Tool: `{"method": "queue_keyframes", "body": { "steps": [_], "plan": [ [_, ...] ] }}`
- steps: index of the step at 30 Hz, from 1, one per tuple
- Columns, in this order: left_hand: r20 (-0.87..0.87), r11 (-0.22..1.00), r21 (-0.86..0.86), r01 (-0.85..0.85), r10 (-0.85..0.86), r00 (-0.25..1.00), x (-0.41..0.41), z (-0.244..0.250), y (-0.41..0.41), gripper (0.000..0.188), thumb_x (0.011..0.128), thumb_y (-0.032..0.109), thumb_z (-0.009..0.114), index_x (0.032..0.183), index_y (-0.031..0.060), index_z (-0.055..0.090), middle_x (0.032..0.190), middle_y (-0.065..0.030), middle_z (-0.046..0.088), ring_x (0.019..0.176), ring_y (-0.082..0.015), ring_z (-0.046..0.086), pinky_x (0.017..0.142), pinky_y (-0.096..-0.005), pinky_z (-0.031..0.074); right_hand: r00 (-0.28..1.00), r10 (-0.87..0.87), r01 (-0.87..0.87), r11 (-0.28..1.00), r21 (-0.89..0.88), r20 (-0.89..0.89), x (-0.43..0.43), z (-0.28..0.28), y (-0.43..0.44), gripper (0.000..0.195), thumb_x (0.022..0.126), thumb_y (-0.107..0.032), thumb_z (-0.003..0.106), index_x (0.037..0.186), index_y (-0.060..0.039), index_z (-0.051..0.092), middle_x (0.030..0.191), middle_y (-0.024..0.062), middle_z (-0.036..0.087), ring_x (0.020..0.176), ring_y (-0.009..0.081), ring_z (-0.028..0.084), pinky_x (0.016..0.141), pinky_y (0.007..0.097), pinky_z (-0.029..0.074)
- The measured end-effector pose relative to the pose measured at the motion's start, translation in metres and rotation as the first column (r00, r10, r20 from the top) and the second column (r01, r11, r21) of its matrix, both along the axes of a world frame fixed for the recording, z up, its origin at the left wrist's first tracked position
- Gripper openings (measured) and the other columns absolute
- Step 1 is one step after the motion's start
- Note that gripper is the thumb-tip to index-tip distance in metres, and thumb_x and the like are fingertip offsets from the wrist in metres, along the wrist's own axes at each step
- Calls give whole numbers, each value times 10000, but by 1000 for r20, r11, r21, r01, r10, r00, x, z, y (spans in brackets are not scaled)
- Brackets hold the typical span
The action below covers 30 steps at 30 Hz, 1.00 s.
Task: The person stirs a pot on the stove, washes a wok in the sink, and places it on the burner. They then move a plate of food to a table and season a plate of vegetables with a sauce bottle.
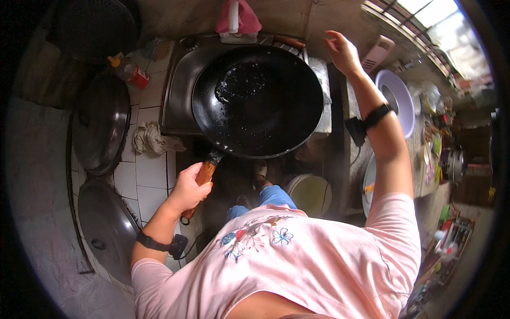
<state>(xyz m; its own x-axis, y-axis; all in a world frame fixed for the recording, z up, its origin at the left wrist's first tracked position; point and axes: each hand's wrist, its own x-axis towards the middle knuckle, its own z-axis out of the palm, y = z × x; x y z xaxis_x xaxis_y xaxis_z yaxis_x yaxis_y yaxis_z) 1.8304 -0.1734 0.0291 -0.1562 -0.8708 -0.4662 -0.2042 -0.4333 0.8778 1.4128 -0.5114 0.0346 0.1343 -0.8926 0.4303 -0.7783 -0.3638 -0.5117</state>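
My left hand grips the wooden handle of a black wok. The wok spans most of a stainless steel sink, and its inner surface is wet and glossy with small droplets. Beyond the wok's right side, my right hand is raised near the wall, holding nothing, with its fingers loosely bent and apart. Behind the wok's far rim, a second wooden handle shows; what it belongs to is mostly hidden.
White tiles left of the sink bear a crumpled cloth, a red-labelled bottle and large dark lids. A pink cloth hangs behind the sink. A bucket stands below; a lavender basin is at right.
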Motion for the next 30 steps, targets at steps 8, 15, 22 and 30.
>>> {"method": "queue_keyframes", "body": {
  "steps": [8,15,22,30],
  "plan": [
    [-113,979,-197,50,-74,991,-36,-22,56,202,775,-37,567,970,14,550,743,0,540,555,-79,515,494,-237,437,982,-131,144,985,-93,133,-54,33,269,69,907,-75,575,964,-38,580,732,54,593,634,107,563,594,260,454],
    [-30,920,-377,106,-127,991,-109,-27,62,373,731,36,615,1096,-33,574,842,-52,615,760,-116,589,703,-274,495,953,163,-297,682,668,257,-4,33,425,182,863,-175,644,927,-13,694,812,105,696,745,181,667,668,309,535],
    [-56,878,-462,125,-170,984,-252,-30,77,355,724,69,605,1067,-20,579,821,-105,623,738,-182,607,697,-312,497,375,-252,-754,477,452,892,34,-30,492,445,836,-12,588,1262,-2,459,1078,104,608,1051,191,571,917,324,460],
    [-216,877,-451,167,-288,933,-423,-26,140,358,753,129,669,1064,-19,571,852,-111,640,758,-193,614,709,-321,498,223,-485,-393,749,533,846,-72,-8,572,302,764,-4,565,1040,-49,452,731,49,532,551,134,499,503,274,416]
  ]
}}
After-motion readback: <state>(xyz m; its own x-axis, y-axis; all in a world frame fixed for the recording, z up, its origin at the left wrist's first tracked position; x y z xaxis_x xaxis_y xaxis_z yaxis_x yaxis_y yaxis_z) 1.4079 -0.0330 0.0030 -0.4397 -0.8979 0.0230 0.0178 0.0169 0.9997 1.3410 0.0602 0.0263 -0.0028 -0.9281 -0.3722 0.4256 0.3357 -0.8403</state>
